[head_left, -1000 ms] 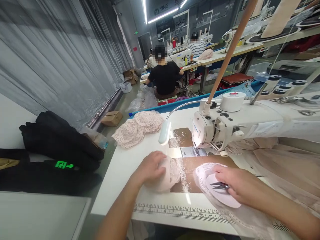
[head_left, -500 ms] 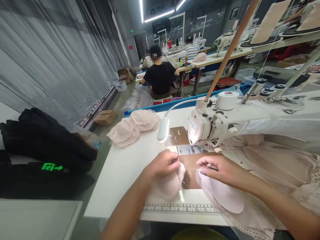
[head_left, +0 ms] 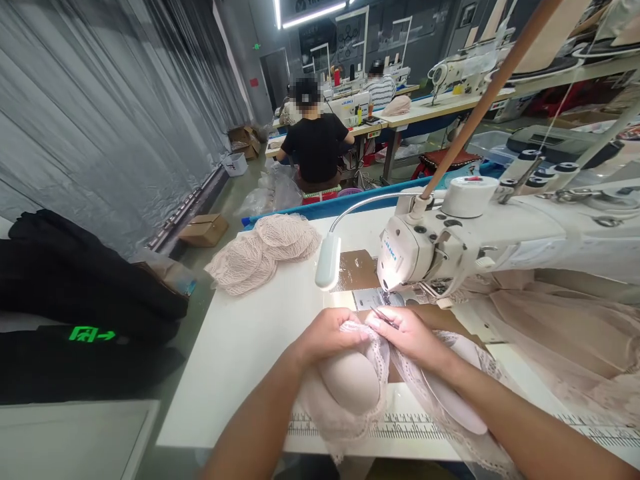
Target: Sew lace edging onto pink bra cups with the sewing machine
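Pale pink lace cup (head_left: 350,383) sits at the near edge of the table (head_left: 240,347), just before the sewing machine (head_left: 425,250). The left hand (head_left: 327,333) pinches its rim. The right hand (head_left: 410,337) is closed on a thin dark tool (head_left: 384,318), mostly hidden in the fingers.

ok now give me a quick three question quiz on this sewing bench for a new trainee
1. True or false: the left hand and right hand meet on the padded lace piece in front of the sewing machine.
2. The right hand pinches: A a thin dark tool; B a thread spool; C a cardboard box.
3. Fill in: the pile of lace cups lies on the white table to the ___ of the lamp.
Key: 1 true; 2 A; 3 left.
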A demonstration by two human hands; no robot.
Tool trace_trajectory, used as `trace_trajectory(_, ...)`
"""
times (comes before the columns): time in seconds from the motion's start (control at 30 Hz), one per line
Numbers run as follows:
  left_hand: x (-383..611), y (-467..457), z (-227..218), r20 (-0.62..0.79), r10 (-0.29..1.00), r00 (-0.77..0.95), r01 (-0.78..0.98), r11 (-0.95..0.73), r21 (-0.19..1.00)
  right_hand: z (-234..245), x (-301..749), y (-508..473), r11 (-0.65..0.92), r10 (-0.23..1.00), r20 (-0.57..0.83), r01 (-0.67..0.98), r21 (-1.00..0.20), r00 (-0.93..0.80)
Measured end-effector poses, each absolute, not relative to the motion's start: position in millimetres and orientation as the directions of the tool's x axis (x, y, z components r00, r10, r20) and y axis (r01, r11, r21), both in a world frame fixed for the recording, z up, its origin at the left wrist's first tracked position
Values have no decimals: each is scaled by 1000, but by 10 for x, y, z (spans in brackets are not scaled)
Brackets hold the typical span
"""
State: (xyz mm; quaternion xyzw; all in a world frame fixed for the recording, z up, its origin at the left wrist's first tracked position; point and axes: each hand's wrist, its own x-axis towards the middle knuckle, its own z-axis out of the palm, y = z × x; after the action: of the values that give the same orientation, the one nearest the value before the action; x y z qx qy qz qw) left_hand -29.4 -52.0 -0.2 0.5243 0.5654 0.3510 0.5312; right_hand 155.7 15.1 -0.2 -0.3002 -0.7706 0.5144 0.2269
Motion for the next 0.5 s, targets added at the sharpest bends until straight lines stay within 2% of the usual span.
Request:
trace_trajectory(0.17,-302,-536,21,-272,947,169,89,260,962,-47,1685,240,202,677,20,160,-966,-736)
trace_trajectory(0.23,-304,-541,37,-269,949,166,71,260,963,-15,1743,263,195,662,-21,199,-960,-750)
trace_trajectory(0.37,-300,-541,31,-272,949,158,71,264,962,84,1799,291,280,616,-65,295,-914,-785)
trace_trajectory(0.5,-296,-535,-7,-285,947,150,66,278,958,97,1772,280,253,557,-102,285,-925,-824)
